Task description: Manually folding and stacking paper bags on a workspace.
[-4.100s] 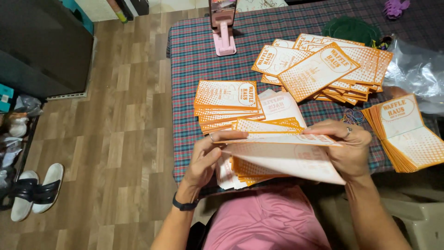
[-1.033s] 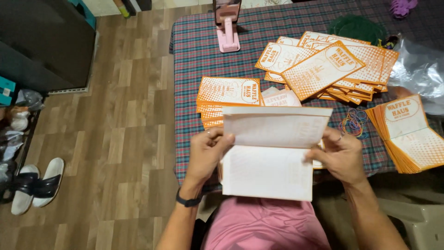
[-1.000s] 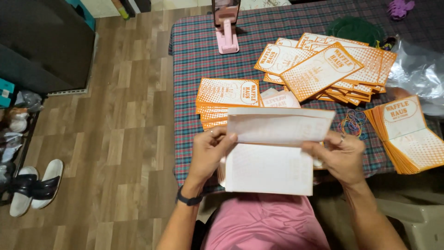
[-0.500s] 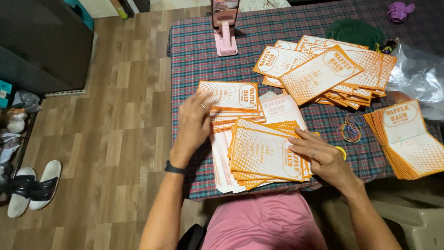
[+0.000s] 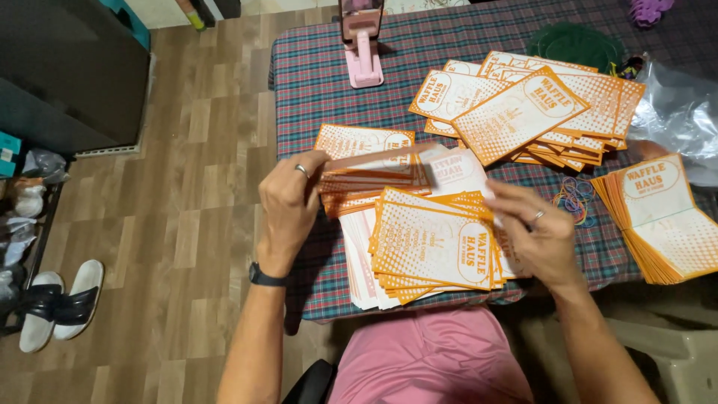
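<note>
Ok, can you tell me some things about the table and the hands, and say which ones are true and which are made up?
1. The left hand lifts an orange paper bag off a stack. True.
2. The tablecloth is plain blue. False: it is checked.
3. A pink phone stand stands at the table's far edge. True.
4. The right hand holds scissors. False: it holds nothing, fingers spread beside the near stack of bags.
5. Rubber bands lie on the table. True.

Your left hand (image 5: 288, 206), at centre-left of the frame, carries a thin silver ring on one finger and a black band on the wrist just below it. Your right hand (image 5: 535, 239), right of centre, wears a silver ring too. Both forearms are bare. Pink clothing fills the bottom centre.
</note>
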